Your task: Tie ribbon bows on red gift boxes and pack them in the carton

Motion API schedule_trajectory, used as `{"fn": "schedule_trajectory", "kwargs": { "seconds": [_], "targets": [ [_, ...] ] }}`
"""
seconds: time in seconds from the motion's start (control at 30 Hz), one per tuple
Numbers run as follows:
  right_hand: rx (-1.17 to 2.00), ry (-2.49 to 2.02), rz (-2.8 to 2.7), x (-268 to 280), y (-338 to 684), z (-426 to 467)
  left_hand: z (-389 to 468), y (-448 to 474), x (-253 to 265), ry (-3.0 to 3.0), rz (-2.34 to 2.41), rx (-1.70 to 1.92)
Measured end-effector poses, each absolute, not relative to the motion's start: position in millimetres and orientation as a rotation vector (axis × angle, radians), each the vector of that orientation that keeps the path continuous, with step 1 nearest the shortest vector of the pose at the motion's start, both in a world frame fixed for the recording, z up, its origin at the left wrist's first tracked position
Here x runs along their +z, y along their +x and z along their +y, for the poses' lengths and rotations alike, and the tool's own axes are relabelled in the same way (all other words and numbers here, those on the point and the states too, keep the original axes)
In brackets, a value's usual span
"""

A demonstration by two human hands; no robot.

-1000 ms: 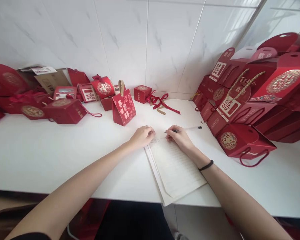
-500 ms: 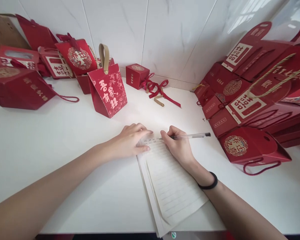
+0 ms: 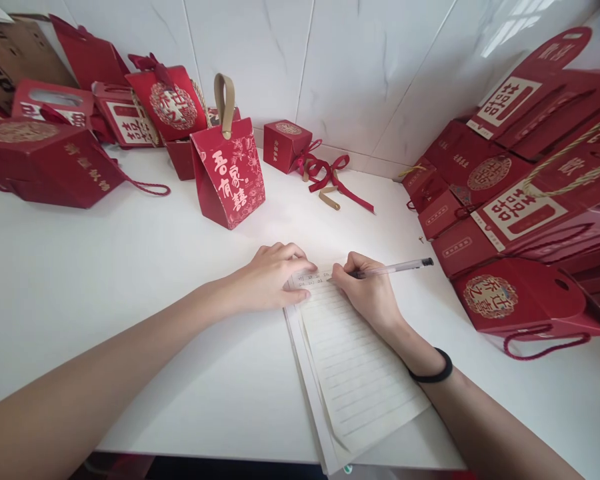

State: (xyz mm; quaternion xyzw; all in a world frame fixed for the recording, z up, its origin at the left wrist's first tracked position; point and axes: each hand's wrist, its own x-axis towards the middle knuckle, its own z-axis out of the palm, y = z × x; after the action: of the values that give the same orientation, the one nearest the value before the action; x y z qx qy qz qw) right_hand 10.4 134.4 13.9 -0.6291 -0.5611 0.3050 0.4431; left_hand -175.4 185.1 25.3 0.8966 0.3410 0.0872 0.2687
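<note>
A lined notepad (image 3: 365, 367) lies slanted on the white table, its near end at the table's front edge. Two short rows of handwriting run along its top lines. My left hand (image 3: 275, 277) rests flat at the pad's upper left corner, thumb and fingers apart on the paper. In my right hand (image 3: 367, 290) is a pen (image 3: 400, 266), pinched between thumb and fingers. Its tip meets the page by the second written row, and its dark end points right. A black band (image 3: 437, 370) circles my right wrist.
Red gift boxes with gold lettering crowd the left, one box with a tan strap (image 3: 233, 177) standing nearest. Against the tiled wall sit a small red box (image 3: 285, 147) and ribbon bows (image 3: 330, 172). Stacked red boxes (image 3: 525, 207) fill the right side.
The whole view has shifted, so things appear farther right. My right hand still writes with the pen at the second row; my left hand keeps its place on the notepad.
</note>
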Motion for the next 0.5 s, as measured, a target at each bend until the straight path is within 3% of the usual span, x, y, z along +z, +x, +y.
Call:
{"fn": "schedule_trajectory", "kwargs": {
  "seconds": [0.5],
  "targets": [
    [0.696,-1.597,-1.365,14.8,9.8,133.5,184.9,-176.4,25.9,2.409,0.914,0.237]
  ]
}}
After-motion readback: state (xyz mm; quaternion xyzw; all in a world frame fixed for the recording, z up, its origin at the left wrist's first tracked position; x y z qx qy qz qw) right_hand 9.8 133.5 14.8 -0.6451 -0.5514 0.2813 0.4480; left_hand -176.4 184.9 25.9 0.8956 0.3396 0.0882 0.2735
